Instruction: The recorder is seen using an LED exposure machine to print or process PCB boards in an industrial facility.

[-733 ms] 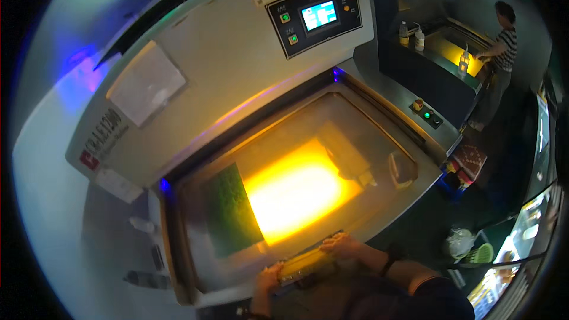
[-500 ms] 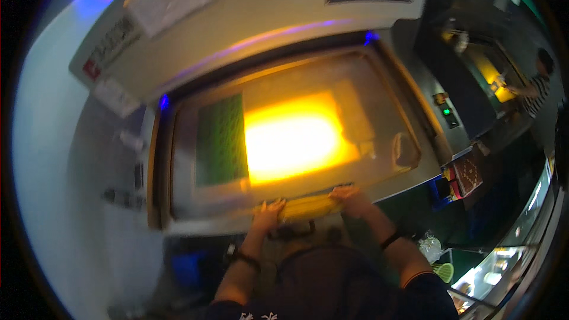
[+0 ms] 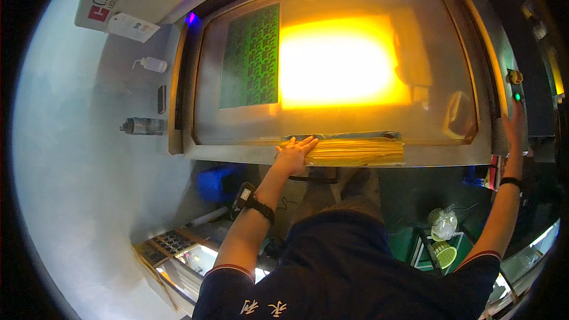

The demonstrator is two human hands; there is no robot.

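Note:
My left hand (image 3: 293, 155) lies with its fingers spread on the left end of a yellow taped strip (image 3: 358, 149) along the front edge of the machine frame. Off to the right, my right hand (image 3: 514, 123) reaches along the machine's side, fingers stretched toward a green-lit button (image 3: 517, 96); they look empty, though partly smeared. Under the clear sheet (image 3: 237, 127) in the frame, a green patterned panel (image 3: 252, 56) lies left of a bright glowing yellow area (image 3: 338, 62).
A yellowish knob (image 3: 515, 77) sits just above the button. At left are a white squeeze bottle (image 3: 153, 64), a dark flat object (image 3: 162, 99) and a clear cylinder (image 3: 144, 126). A green basket (image 3: 444, 255) stands at the lower right.
My right hand has left the yellow strip and moved right toward the green-lit button. My left hand stays on the strip. The view has shifted, and the machine appears higher.

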